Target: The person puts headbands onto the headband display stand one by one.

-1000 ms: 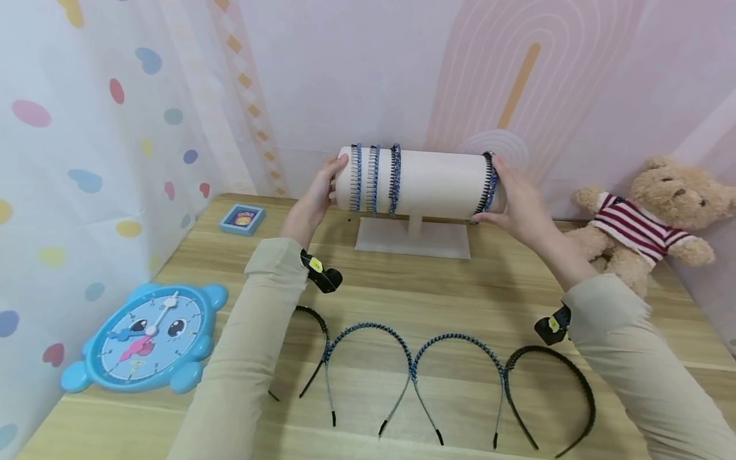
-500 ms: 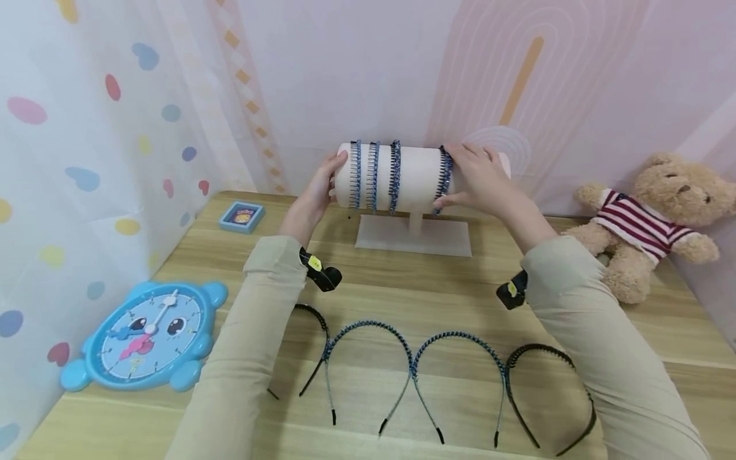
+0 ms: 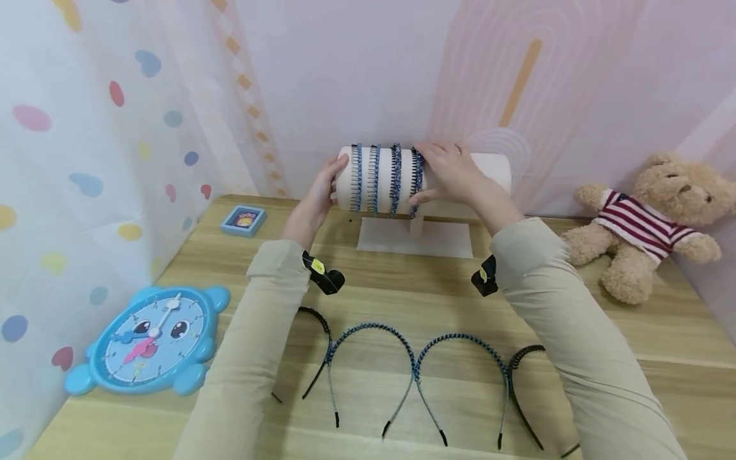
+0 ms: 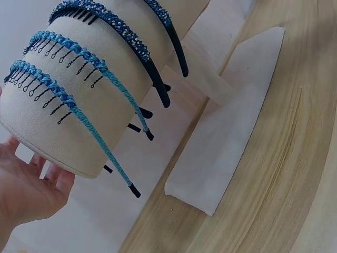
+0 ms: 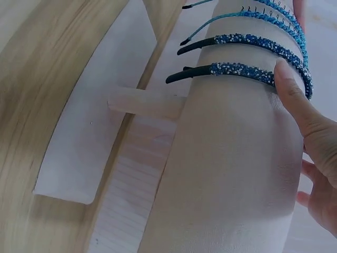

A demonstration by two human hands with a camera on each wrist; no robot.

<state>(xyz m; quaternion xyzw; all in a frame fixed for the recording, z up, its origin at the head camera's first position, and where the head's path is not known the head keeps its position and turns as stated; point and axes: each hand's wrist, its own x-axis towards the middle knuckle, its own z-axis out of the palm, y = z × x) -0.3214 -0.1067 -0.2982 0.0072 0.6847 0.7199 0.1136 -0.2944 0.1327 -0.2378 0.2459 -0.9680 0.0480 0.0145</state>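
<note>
Upper centre, our left fingers (image 4: 55, 179) cup the white roll (image 5: 226, 158), our half-spread right fingers (image 3: 437, 153) grip its rightmost headband (image 5: 239, 69), probably light and springy, so hold both sides.

In the head view, my right sleeve (image 3: 575, 332) hides much of the rightmost black headband (image 3: 524, 351), and my left sleeve (image 3: 247, 358) covers part of the leftmost black headband (image 3: 322, 319). The left wrist view's top edge cuts off a beaded headband (image 4: 164, 23).

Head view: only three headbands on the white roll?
No, four headbands sit side by side on the white roll, the fourth at the right hand's fingertips.
</note>
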